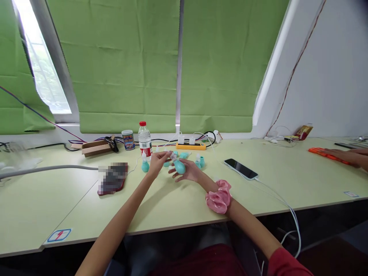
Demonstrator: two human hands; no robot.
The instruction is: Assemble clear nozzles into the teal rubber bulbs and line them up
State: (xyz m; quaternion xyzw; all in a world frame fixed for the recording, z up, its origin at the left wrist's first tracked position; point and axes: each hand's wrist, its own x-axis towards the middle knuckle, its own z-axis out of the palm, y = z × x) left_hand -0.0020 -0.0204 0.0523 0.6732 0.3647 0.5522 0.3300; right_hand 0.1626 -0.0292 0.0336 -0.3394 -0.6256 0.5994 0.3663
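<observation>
A teal bulb aspirator (179, 167) with a clear nozzle is held above the table between my two hands. My left hand (157, 163) pinches the clear nozzle (173, 156) at its upper left end. The bulb lies against my right hand (189, 171), which holds it from the right, its lower fingers spread underneath. Behind my hands lie more teal bulb parts (184, 155), partly hidden by them. One similar aspirator (145, 165) stands upright left of my left hand. Further teal pieces (201, 161) stand to the right, beyond my right hand.
A red-capped bottle (145, 140), a can (128, 140), an open cardboard box (96, 148) and a yellow power strip (190, 146) line the back. A phone (240, 169) with a cable lies right. A blurred dark object (113, 178) lies left. Another person's hand (340, 155) rests on something orange.
</observation>
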